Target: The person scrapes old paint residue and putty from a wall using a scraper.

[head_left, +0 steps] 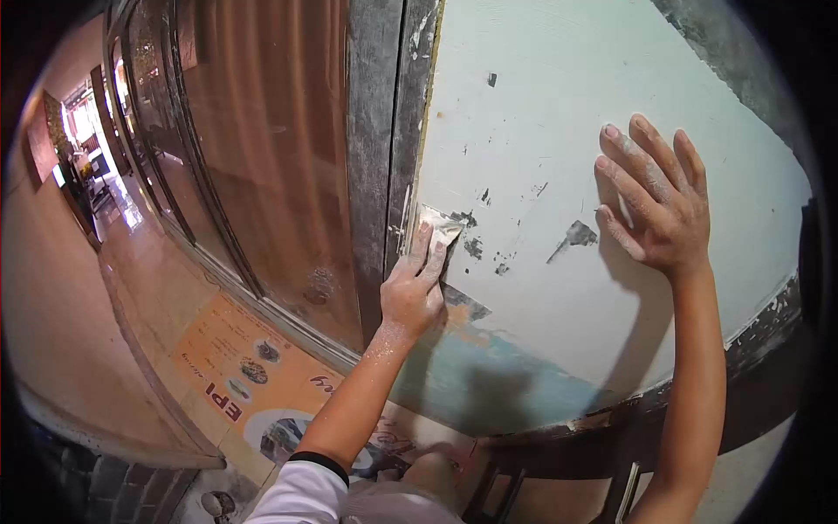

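Observation:
My left hand (414, 284), dusted with white powder, presses a small pale folded piece (441, 224) against the left edge of a white-painted panel (541, 105). What the piece is made of is hard to tell. Dark patches of missing paint (576, 237) lie to the right of that hand, and a pale blue-green area (515, 371) shows below it. Higher up on the right, my right hand (665, 205) rests on the panel with its fingers spread and holds nothing. White dust coats its fingertips too.
A worn dark frame (371, 131) runs along the panel's left side. Beyond it stands a glass door (271, 157) with brown curtain behind. An orange printed banner (209, 349) lies on the floor at lower left, beside a curved wall (61, 306).

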`<state>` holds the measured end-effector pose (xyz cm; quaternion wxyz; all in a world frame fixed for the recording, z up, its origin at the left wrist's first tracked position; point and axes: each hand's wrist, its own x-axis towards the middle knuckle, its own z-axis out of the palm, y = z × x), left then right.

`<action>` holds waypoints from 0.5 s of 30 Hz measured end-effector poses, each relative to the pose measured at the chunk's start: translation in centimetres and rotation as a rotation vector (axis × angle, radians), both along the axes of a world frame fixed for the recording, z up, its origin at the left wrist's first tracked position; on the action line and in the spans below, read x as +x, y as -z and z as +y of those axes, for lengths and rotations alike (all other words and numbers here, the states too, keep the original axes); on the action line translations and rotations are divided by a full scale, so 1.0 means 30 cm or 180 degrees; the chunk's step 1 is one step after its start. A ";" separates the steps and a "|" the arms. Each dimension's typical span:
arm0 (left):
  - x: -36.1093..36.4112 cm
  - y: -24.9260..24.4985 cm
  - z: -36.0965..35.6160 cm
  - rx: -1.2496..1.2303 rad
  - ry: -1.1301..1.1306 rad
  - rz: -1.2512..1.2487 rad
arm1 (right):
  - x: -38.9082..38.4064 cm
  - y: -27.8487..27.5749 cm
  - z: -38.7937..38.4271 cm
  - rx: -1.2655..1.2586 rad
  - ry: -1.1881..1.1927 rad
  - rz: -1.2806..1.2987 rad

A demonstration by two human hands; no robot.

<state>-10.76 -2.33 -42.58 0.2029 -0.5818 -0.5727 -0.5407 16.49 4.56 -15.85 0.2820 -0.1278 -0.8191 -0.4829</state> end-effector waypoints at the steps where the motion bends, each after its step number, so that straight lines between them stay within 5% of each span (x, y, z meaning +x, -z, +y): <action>1: 0.001 -0.008 0.002 -0.0133 0.0035 -0.0073 | 0.001 -0.002 0.000 0.0007 0.0013 0.0009; 9: 0.003 -0.043 -0.001 0.0079 0.0024 0.0045 | -0.002 -0.004 0.002 0.0099 -0.0009 -0.0005; 15: -0.044 0.129 -0.049 -0.0008 0.0017 0.0037 | -0.001 -0.008 -0.002 0.0089 -0.0049 0.0001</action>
